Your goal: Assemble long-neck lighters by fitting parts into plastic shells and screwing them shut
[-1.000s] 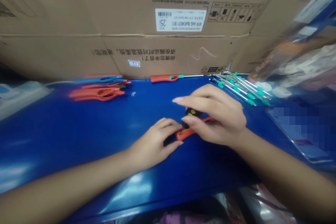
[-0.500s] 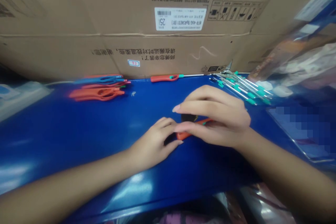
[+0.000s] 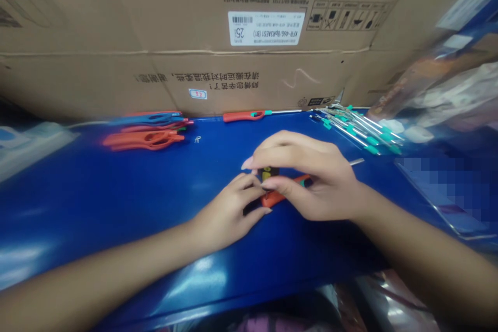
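An orange-handled screwdriver lies on the blue table, its metal shaft poking out to the right. My left hand is curled, its fingertips pinching the handle's left end. My right hand arches over the handle and pinches a small black and yellow piece against it. Most of the handle is hidden under my fingers.
Large cardboard boxes wall the back. Orange and blue plastic handles lie at the left rear, another screwdriver by the box, a bundle of green-collared metal shafts at the right rear, plastic bags far right.
My right hand slid a little to the left along the handle, bringing the black piece closer to my left fingertips. The shaft tip now shows at the right. My left hand stayed put.
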{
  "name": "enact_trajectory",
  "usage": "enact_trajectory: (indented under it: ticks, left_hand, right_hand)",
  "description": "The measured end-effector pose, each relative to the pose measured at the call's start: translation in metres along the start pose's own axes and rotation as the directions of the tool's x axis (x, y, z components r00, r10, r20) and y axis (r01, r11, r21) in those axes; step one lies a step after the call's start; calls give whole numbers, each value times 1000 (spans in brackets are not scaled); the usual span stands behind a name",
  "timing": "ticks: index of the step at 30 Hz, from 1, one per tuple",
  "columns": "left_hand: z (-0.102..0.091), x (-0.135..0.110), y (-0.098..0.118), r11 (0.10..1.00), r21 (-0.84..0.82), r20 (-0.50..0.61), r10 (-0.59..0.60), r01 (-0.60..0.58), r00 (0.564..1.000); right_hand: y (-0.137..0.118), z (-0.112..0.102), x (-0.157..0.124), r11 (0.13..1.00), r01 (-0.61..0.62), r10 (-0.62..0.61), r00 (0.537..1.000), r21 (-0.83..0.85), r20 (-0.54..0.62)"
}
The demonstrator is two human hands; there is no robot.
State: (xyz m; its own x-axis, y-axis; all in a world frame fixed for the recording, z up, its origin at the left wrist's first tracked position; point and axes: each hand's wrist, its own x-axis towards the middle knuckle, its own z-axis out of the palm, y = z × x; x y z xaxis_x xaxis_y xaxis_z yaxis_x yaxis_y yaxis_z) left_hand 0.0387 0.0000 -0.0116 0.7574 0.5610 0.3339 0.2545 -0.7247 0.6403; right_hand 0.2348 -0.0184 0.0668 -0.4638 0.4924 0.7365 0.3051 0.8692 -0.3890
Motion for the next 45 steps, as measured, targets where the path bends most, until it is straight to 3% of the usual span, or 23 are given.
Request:
enact_trajectory:
  ticks: [4,10,17,22,25,27,31,33,36,40,45]
  left_hand:
    - [1,0,0,999,1,3,-48,48,999]
    - [0,0,-2,1000,22,-21,22,-22,1000]
    - [-1,-1,-6,998,54,-18,32,-31,999]
    - [-3,-1,-2,994,109,-4,29,-28,1000]
    - [-11,0,3,988,157,44,-10,3,999]
    - [-21,2,5,978,207,93,-49,29,994]
    - [-47,5,4,935,340,149,-156,98,976]
    - [-56,8,3,897,429,174,-200,109,964]
    - [-59,14,3,851,513,168,-228,113,959]
    - [-47,26,-2,853,514,158,-190,84,969]
    - [-56,55,-25,870,491,176,-148,44,973]
  right_hand:
    - [-1,4,-2,989,62,-72,995,-135,-65]
    - [-2,-7,5,996,-52,43,991,67,130]
    - [0,-9,5,999,35,-37,998,33,58]
    - [7,-2,2,995,45,-52,995,-93,-79]
    - [15,-7,-1,998,-57,50,985,-36,-165]
    - [24,-16,-5,992,-128,127,945,17,-301]
    - [46,-46,-17,976,-219,180,801,1,-570]
    - [56,-63,-24,921,-374,244,769,-107,-591]
    - [68,-82,-32,727,-551,345,809,-409,-476]
    - [81,-91,-40,613,-585,482,810,-531,-335]
    - [94,-95,-48,490,-652,629,724,-579,-283]
